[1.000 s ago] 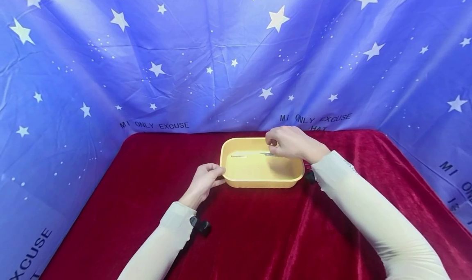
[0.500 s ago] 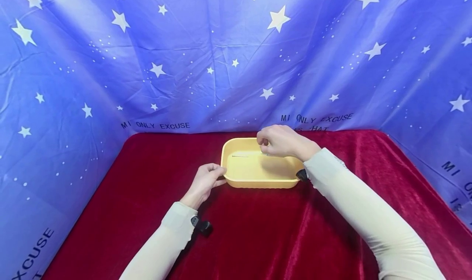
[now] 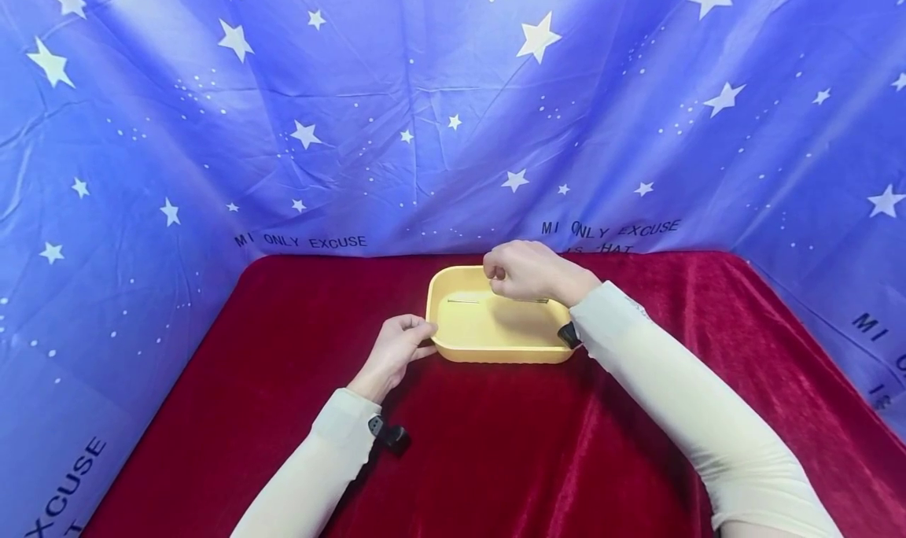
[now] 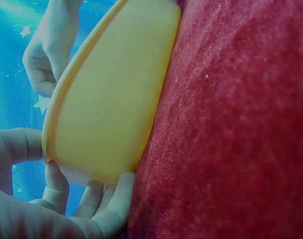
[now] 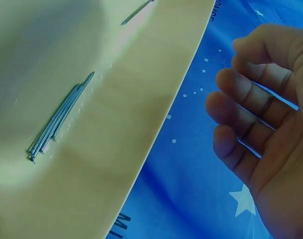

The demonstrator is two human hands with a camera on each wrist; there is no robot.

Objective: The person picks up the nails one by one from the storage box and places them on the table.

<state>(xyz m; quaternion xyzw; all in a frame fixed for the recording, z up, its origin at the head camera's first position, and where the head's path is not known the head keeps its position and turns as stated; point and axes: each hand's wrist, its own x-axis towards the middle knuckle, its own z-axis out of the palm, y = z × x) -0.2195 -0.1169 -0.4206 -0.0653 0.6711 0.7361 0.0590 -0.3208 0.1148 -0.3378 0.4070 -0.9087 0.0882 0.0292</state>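
A yellow rectangular plastic box point(image 3: 504, 354) sits on the red cloth in the head view. My left hand point(image 3: 394, 349) grips its left end; in the left wrist view the thumb is at the rim and other fingers touch the end wall. Inside the box, several steel nails point(image 5: 59, 117) lie bunched together. One separate nail point(image 3: 463, 301) lies farther left. My right hand point(image 3: 534, 272) hovers over the box's far side, between bunch and lone nail. Its fingers point(image 5: 231, 107) are loosely bent, and I see nothing held in them.
Red velvet cloth point(image 3: 488, 444) covers the table. A blue curtain with white stars point(image 3: 396, 90) hangs behind the table and along both sides. Small black wrist devices point(image 3: 389, 433) are worn at both cuffs.
My right hand has shifted left over the box, so the right end of the nail bunch now shows below it. The left hand keeps its grip, and the box stays in place.
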